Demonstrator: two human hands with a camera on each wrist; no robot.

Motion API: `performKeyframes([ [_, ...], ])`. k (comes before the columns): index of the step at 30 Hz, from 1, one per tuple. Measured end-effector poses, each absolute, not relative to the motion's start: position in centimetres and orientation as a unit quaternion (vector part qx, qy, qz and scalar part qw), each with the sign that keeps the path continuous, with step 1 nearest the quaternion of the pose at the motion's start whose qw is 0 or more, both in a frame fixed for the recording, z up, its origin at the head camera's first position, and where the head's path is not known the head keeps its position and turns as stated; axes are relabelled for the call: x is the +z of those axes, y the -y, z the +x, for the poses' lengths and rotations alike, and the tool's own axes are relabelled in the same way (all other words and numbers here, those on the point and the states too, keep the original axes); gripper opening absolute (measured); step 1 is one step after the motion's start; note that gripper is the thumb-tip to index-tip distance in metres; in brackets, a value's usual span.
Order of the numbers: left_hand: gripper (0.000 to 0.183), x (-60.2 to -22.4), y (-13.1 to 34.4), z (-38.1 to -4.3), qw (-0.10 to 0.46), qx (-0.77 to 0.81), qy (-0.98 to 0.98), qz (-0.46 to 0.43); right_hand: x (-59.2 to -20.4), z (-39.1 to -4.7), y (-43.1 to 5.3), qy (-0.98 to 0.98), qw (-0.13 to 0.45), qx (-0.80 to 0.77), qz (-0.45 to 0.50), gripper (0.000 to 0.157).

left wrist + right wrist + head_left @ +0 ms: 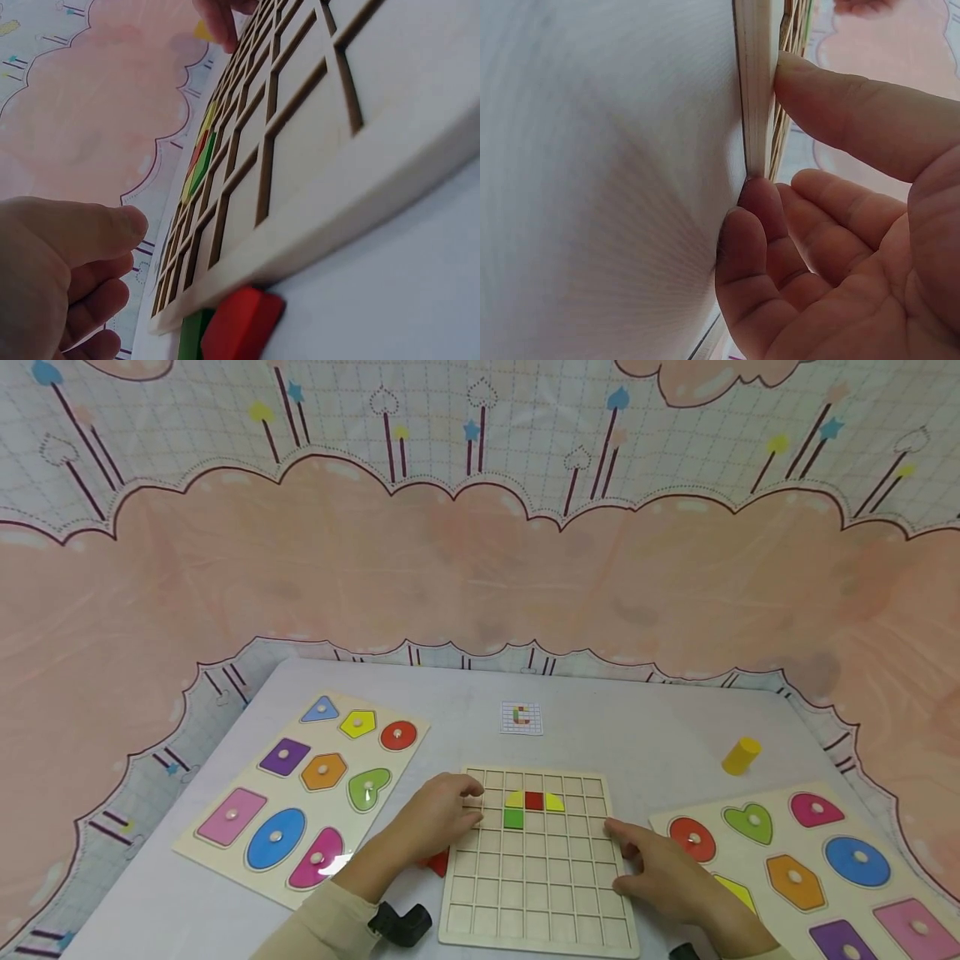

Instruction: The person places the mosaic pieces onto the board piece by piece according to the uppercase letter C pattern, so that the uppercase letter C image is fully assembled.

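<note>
A wooden grid board lies between my two hands. In its upper rows sit a red square, a yellow rounded piece on its right, another yellow rounded piece on its left, and a green square below that one. My left hand is at the board's upper left edge, fingers loosely bent and holding nothing. Below it, against the board's side, lie a red block and a green block. My right hand touches the board's right edge with thumb and fingertips.
Left of the board lies a knob puzzle board with coloured shapes; a similar puzzle board lies at the right. A small patterned card rests behind the grid, and a yellow cylinder stands at the back right.
</note>
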State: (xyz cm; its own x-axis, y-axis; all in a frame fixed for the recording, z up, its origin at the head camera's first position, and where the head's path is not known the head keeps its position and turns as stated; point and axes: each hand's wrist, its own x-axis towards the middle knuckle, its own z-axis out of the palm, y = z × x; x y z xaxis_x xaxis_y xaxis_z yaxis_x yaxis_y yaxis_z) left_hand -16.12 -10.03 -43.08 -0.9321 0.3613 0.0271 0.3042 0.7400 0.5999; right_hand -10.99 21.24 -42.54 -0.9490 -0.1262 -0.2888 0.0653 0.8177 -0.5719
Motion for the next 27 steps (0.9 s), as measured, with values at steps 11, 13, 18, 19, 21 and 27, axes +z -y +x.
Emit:
performKeyframes([
  [11,0.029,-43.1,12.3,-15.8,0.023,0.304,-0.938,0.167,-42.7,-11.1,-21.2,-0.940,0.159,-0.303,-0.013,0.076],
  [13,0.030,-43.1,12.7,-15.7,0.026,0.308,-0.938,0.154,-42.7,-11.1,-21.2,-0.940,0.158,-0.303,-0.014,0.076],
  [18,0.030,-43.4,13.4,-15.5,0.027,0.308,-0.941,0.138,-42.8,-11.0,-21.3,-0.939,0.157,-0.305,-0.018,0.076],
  [19,0.030,-43.4,13.5,-15.5,0.027,0.306,-0.942,0.136,-42.9,-11.0,-21.3,-0.939,0.156,-0.305,-0.019,0.076],
  [21,0.029,-43.5,13.7,-15.4,0.024,0.301,-0.944,0.136,-42.9,-11.0,-21.3,-0.939,0.156,-0.305,-0.019,0.076],
  [27,0.029,-43.5,14.2,-15.1,0.025,0.299,-0.945,0.134,-42.9,-11.0,-21.3,-0.940,0.155,-0.303,-0.019,0.076],
])
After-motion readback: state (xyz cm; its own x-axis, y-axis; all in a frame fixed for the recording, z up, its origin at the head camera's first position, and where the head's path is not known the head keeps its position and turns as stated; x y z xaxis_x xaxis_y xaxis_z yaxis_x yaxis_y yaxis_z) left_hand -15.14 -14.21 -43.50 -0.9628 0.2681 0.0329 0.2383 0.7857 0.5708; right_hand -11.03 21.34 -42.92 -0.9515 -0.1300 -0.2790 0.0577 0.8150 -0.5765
